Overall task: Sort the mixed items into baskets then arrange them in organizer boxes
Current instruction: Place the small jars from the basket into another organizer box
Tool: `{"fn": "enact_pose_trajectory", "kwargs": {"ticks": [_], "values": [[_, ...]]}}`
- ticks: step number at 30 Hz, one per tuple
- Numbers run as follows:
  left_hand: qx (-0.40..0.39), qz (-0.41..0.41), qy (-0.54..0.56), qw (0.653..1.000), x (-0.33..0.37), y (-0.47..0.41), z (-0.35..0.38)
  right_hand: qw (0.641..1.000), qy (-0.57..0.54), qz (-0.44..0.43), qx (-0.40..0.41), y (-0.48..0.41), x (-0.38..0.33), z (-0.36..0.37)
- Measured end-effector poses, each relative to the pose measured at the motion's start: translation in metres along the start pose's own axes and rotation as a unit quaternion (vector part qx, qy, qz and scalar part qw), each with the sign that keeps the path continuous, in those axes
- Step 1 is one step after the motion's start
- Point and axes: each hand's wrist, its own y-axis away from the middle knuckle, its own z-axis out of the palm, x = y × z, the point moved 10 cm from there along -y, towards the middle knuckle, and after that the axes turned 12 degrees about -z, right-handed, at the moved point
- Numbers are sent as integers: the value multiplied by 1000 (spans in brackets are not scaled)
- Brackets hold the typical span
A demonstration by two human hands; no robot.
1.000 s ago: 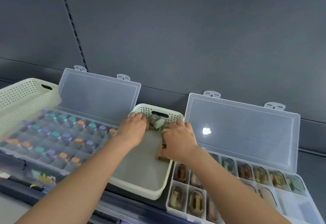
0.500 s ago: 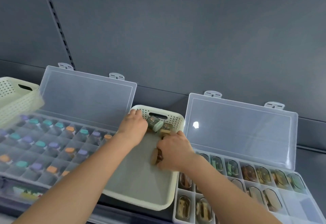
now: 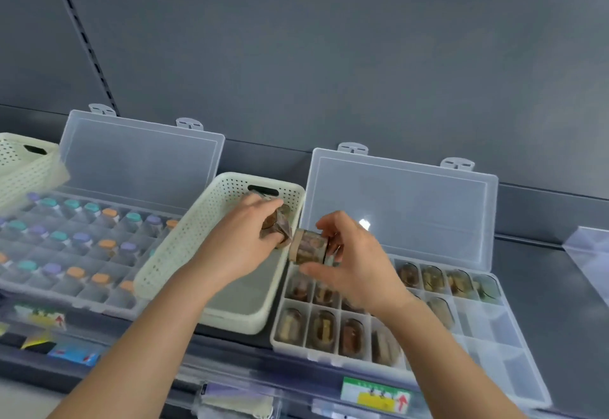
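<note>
A cream perforated basket (image 3: 184, 247) sits on the shelf between two clear organizer boxes. My left hand (image 3: 240, 240) is above the basket's far end and grips brown patterned tape rolls (image 3: 275, 225). My right hand (image 3: 352, 260) holds a stack of tape rolls (image 3: 308, 247) over the basket's right rim, at the left end of the right organizer box (image 3: 487, 336). That box holds several tape rolls standing in its compartments; the cells at its right end have nothing in them.
The left organizer box (image 3: 82, 290) holds several small bottles with teal, purple and orange caps. A second cream basket (image 3: 23, 164) stands at the far left. Both box lids lean open against the grey back panel. Price labels line the shelf's front edge.
Both hands have lifted tape rolls out of the basket's far end. My right hand moved right toward the right organizer box. The camera view shifted.
</note>
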Motion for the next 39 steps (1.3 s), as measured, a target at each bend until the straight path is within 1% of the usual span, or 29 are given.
{"fn": "enact_pose_trajectory", "kwargs": {"ticks": [3, 8, 12, 17, 21, 24, 28, 31, 34, 39], "values": [[-15, 12, 40, 999, 37, 33, 13, 999, -17, 3, 35, 37, 9, -31], [-38, 44, 53, 997, 92, 77, 49, 997, -6, 36, 62, 98, 31, -73], [-32, 64, 45, 996, 124, 104, 73, 995, 45, 61, 62, 138, 46, -96], [-65, 99, 12, 993, 155, 120, 111, 990, 118, 72, 33, 168, 60, -106], [-76, 120, -35, 989, 163, 120, 135, 988, 134, 77, 8, 177, 67, -99], [-99, 122, -71, 985, 160, 118, 152, 987, 139, 81, -16, 177, 71, -88], [-128, 121, -85, 981, 153, 115, 166, 982, 152, 90, -62, 177, 79, -74], [-147, 135, -103, 974, 150, 117, 172, 983, 144, 89, -77, 178, 82, -69], [-137, 145, -111, 974, 150, 117, 173, 982, 150, 81, -86, 178, 83, -65], [-109, 149, -109, 977, 153, 117, 170, 983, 154, 70, -73, 175, 81, -68]]}}
